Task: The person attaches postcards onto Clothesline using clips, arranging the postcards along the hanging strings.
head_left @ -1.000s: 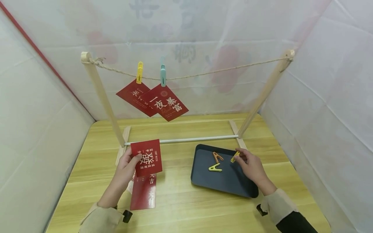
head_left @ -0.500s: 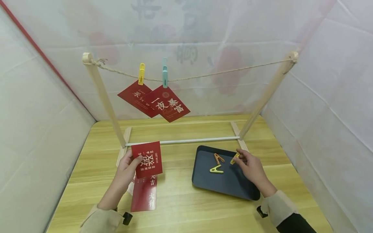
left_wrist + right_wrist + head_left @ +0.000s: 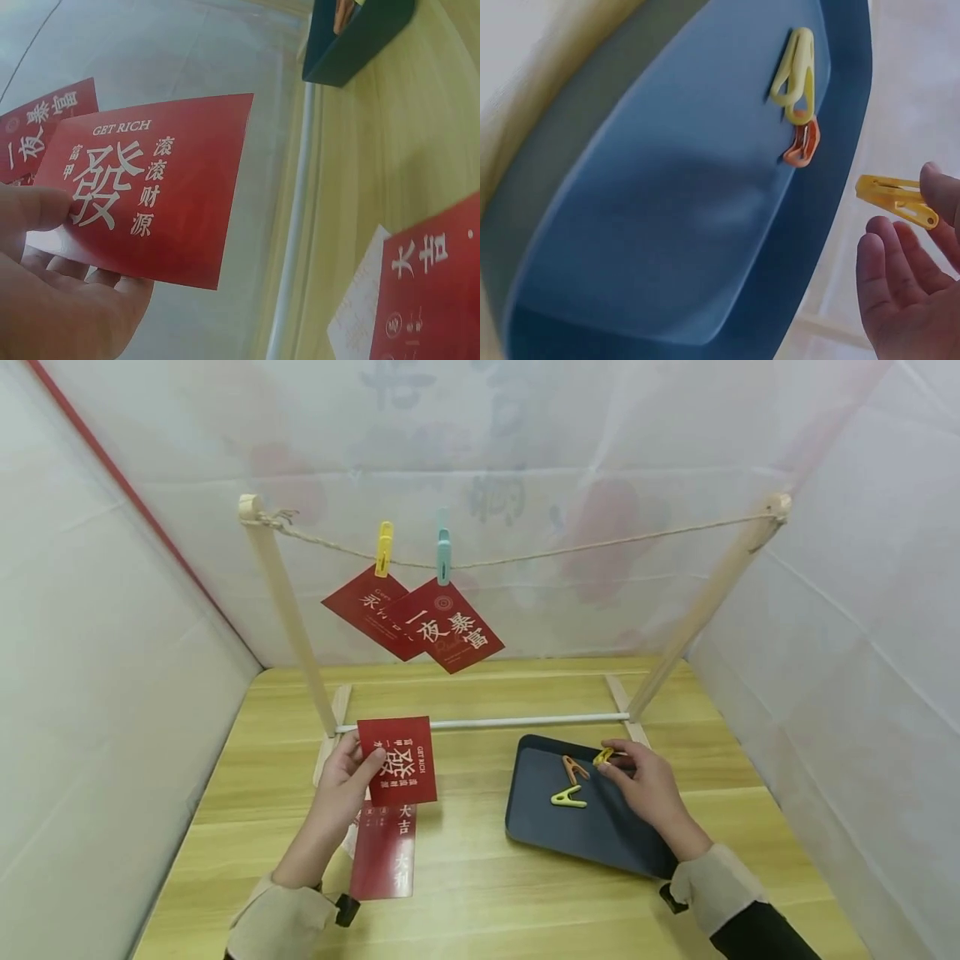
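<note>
My left hand [image 3: 347, 781] pinches a red card [image 3: 408, 760] with white lettering, thumb on its face and fingers behind. In the left wrist view the held card [image 3: 187, 202] reads "GET RICH". Over the tray's far right side, my right hand [image 3: 647, 781] pinches a yellow clothespin [image 3: 892, 196] between thumb and forefinger. An orange clothespin [image 3: 574, 769] and a pale yellow clothespin [image 3: 568, 797] lie in the dark tray [image 3: 540, 837]. A longer red card [image 3: 382, 860] lies on the table below the left hand, over a whitish paper [image 3: 358, 311] that is partly hidden.
A twine line [image 3: 600, 545] spans two wooden posts [image 3: 288, 618]. From it hang two overlapping red cards [image 3: 457, 627], under a yellow clothespin [image 3: 384, 550] and a teal clothespin [image 3: 443, 557]. A white rod [image 3: 525, 722] joins the stand's feet on the wooden table [image 3: 480, 893].
The head view has shifted, so the scene sits farther right. The yellow clothespin has turned slightly in my right fingers. My left hand still holds the card.
</note>
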### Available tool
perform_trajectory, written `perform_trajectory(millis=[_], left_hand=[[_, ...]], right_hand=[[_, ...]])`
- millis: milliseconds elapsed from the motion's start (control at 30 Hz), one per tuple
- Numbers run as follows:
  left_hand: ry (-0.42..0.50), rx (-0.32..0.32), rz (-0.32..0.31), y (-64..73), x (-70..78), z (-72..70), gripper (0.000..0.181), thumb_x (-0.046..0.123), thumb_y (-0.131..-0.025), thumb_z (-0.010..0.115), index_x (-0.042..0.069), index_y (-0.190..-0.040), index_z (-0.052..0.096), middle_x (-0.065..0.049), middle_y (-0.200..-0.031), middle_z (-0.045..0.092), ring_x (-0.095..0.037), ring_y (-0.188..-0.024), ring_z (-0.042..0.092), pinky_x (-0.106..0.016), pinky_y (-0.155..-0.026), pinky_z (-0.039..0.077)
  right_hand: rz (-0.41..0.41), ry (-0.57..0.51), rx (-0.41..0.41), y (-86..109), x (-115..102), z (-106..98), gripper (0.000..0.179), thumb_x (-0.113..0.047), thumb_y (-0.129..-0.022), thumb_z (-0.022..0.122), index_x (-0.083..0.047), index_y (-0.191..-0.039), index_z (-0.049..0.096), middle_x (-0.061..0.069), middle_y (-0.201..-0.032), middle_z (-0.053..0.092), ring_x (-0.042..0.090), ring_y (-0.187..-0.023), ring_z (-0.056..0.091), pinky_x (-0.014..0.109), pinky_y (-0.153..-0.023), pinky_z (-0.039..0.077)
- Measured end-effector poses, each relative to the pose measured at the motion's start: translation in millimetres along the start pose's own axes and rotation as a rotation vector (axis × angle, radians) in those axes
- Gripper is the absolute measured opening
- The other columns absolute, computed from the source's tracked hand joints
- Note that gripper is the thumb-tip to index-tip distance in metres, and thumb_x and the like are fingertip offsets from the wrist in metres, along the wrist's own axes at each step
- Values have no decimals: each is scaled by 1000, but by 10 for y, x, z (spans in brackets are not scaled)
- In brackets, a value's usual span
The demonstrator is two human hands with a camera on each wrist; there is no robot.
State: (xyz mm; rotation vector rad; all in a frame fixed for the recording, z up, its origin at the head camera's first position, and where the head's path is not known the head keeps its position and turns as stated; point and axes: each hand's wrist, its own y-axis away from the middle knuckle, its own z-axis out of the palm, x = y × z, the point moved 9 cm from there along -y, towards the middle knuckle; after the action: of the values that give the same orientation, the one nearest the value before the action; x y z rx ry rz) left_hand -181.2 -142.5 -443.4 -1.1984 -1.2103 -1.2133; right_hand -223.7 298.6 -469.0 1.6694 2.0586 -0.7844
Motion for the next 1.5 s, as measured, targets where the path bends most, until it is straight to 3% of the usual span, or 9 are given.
perform_trajectory(millis=[267, 533, 633, 900, 1300, 1500], left_hand=[[49, 7, 10, -37, 64, 132, 32, 11, -103, 54, 2, -133, 46, -22, -123, 66, -15, -101, 68, -31, -90, 56], [27, 15, 4, -81, 111, 173, 32, 13, -102, 57, 1, -131, 49, -24, -120, 67, -13, -103, 69, -29, -93, 54], [29, 6, 7, -96, 134, 207, 31, 11, -101, 57, 1, -130, 49, -25, -121, 67, -13, -103, 69, -29, -93, 54], [21, -23, 32, -120, 223, 292, 35, 15, -101, 60, 4, -132, 51, -22, -122, 68, -14, -106, 68, -27, -95, 53], [41, -57, 85, -135, 309, 349, 35, 17, -101, 60, 3, -132, 50, -22, -122, 67, -17, -108, 68, -29, -96, 54], [61, -56, 64, -145, 330, 387, 33, 16, -101, 59, 4, -130, 50, -23, -120, 68, -17, -106, 69, -31, -96, 53]], right_hand=[[-4, 2, 7, -51, -99, -10, 46, -22, -92, 73, -9, -134, 60, 6, -100, 72, 20, -84, 70, 31, -70, 57], [-3, -30, -12, -135, -192, -61, 40, -28, -94, 71, -12, -130, 63, 9, -109, 72, 25, -98, 69, 41, -77, 60], [-7, -32, -20, -152, -219, -74, 40, -29, -95, 69, -13, -130, 62, 9, -113, 71, 26, -102, 69, 40, -76, 60], [-41, -31, 2, -231, -339, -142, 38, -23, -95, 69, -14, -131, 62, 4, -106, 71, 22, -96, 68, 30, -72, 58], [-58, -66, 2, -365, -479, -236, 47, -30, -97, 66, -12, -140, 55, 8, -108, 71, 24, -89, 72, 38, -74, 60], [-78, -57, -5, -411, -616, -263, 42, -28, -96, 68, -12, -134, 61, 5, -105, 73, 21, -92, 71, 38, -75, 60]])
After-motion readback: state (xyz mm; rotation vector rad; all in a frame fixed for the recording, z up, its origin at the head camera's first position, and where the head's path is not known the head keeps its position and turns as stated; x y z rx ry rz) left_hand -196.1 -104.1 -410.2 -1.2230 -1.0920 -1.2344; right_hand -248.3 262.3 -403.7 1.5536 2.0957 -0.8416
